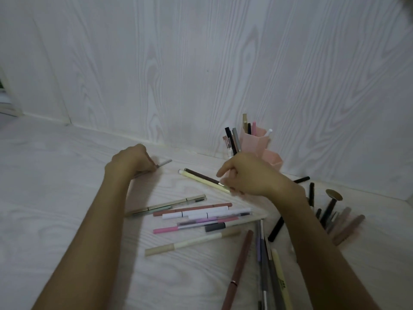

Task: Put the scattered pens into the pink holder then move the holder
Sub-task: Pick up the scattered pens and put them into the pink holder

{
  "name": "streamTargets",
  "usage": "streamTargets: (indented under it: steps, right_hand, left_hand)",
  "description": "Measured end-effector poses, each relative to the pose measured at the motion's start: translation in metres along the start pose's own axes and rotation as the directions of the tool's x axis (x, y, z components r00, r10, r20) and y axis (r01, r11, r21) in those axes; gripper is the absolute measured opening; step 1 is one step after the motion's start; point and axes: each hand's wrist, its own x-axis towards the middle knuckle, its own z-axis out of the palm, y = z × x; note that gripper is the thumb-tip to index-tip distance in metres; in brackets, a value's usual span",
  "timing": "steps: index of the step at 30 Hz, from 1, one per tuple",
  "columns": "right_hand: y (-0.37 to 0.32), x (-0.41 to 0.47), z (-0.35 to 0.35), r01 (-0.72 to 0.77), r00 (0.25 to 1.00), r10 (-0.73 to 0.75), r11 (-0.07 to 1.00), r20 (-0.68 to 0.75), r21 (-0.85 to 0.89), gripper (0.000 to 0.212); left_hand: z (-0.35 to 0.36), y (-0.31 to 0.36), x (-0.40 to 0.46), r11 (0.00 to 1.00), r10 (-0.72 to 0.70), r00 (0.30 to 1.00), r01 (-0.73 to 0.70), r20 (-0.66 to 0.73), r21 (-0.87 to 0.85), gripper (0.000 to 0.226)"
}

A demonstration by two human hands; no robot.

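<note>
The pink holder (259,145) stands against the wall at the back right, with several pens upright in it. My right hand (250,175), just in front of the holder, grips the near ends of a pale yellow pen (201,180) and a dark brown pen (202,175). My left hand (131,161), further left, is curled round a grey pen (164,163) whose tip sticks out to the right. Several more pens (201,214) lie scattered on the white surface between and below my hands.
A white wood-grain wall (201,63) runs close behind the holder. More dark pens and a brush with a round head (333,199) lie at the right. A long brown pen (240,265) and grey pens lie near the bottom edge.
</note>
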Motion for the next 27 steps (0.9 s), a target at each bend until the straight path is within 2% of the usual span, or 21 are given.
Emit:
streamTargets:
  steps: [2,4,9,11,13,16,19,22,27]
  right_hand:
    - [-0.002,0.004,0.007,0.010,0.999,-0.009,1.000,0.038,-0.028,0.023]
    - [-0.006,0.007,0.015,0.051,0.995,-0.050,0.999,0.086,-0.016,0.022]
    - [-0.017,0.010,0.029,0.138,0.989,-0.135,0.990,0.066,-0.042,0.013]
    - [-0.018,0.012,0.034,0.160,0.987,-0.160,0.983,0.018,-0.090,0.013]
    - [-0.017,0.013,0.039,0.196,0.980,-0.197,0.975,-0.004,-0.108,0.013]
    - [-0.014,0.014,0.045,0.226,0.974,-0.225,0.969,0.023,-0.100,0.013]
    - [-0.010,0.017,0.047,0.225,0.974,-0.224,0.973,0.025,-0.058,0.018]
    - [-0.007,0.018,0.050,0.222,0.975,-0.221,0.974,0.035,-0.042,0.024]
    - [-0.005,0.020,0.049,0.212,0.977,-0.212,0.976,0.007,-0.051,0.016]
  left_hand:
    - [-0.003,-0.004,0.003,1.000,-0.017,0.999,0.017,0.034,0.017,0.046]
    - [-0.004,-0.005,0.004,1.000,-0.016,0.999,0.015,0.050,0.020,0.040]
    - [-0.005,0.004,-0.002,1.000,0.016,0.998,-0.017,0.057,0.016,0.026]
    - [-0.011,0.007,-0.005,0.998,0.030,0.997,-0.025,0.071,-0.065,0.027]
    - [-0.021,0.012,-0.013,0.971,0.083,0.993,-0.063,0.079,-0.231,0.018]
    - [-0.038,0.021,-0.028,0.871,0.165,0.986,-0.161,-0.033,-0.464,0.008]
    - [-0.052,0.025,-0.040,0.767,0.177,0.972,-0.234,-0.154,-0.598,0.029]
    - [-0.061,0.026,-0.047,0.721,0.187,0.941,-0.327,-0.282,-0.611,0.032]
    - [-0.068,0.029,-0.053,0.660,0.207,0.876,-0.454,-0.435,-0.599,0.019]
